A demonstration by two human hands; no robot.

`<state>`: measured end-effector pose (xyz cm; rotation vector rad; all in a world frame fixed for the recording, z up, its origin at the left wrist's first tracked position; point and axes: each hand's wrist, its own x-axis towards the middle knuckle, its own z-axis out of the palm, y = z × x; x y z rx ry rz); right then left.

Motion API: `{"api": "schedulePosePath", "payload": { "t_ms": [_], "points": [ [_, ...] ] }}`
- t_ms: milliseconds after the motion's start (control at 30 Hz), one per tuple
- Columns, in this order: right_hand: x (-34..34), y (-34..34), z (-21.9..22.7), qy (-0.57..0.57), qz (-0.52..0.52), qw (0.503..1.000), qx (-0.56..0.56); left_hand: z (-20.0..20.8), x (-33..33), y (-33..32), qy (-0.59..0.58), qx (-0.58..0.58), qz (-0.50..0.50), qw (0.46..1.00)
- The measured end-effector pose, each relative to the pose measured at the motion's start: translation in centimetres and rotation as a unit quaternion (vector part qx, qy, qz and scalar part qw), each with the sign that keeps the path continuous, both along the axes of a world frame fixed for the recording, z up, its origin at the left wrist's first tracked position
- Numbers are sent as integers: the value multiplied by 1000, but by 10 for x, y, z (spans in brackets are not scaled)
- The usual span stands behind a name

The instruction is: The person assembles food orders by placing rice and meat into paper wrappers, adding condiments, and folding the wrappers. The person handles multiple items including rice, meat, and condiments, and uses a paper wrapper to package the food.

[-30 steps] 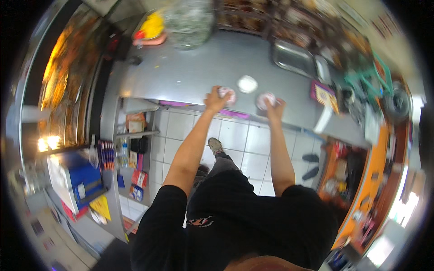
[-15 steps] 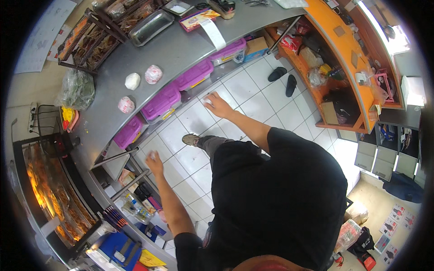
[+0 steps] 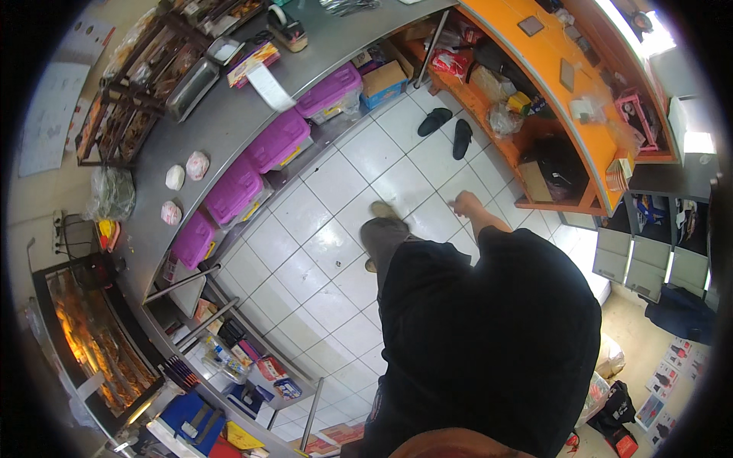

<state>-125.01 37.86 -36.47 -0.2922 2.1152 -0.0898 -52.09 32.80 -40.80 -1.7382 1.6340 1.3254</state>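
Right hand [image 3: 464, 205] hanging free over the white tiled floor [image 3: 321, 229], fingers loosely curled, grasping nothing; left hand hidden behind the black-clad torso. Beyond, black sandals [image 3: 449, 130]. Farther, purple bins [image 3: 279, 141] under the grey counter [image 3: 221, 122] bearing three wrapped buns [image 3: 197, 165].

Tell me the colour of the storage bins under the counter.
Purple lids on the bins, seen from the head view; the right hand hangs empty over the floor.
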Motion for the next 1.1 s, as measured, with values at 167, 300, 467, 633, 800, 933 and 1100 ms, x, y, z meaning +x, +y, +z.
{"api": "schedulePosePath", "payload": {
  "t_ms": [167,300,467,633,800,933,1100],
  "points": [
    [-43,-50,-27,53,-33,993,-103,32,-66,7,22,-21,-34,999],
    [-42,-106,-70,-41,-8,971,-237,73,-141,-16,60,-70,-101,991],
    [-65,-91,-86,-171,48,917,-357,84,-265,-154,-66,-58,-185,979],
    [-115,36,-141,-19,-232,916,-327,-50,-464,-356,-92,-3,-555,827],
    [-181,198,-195,197,-75,960,-186,-147,-853,-445,81,-203,-578,786],
    [-207,148,-216,47,-277,948,-152,-189,-1063,-476,153,-288,-533,781],
    [-255,-81,-297,-60,-406,855,-318,-265,-1117,-517,35,-371,-502,780]
  ]
}}
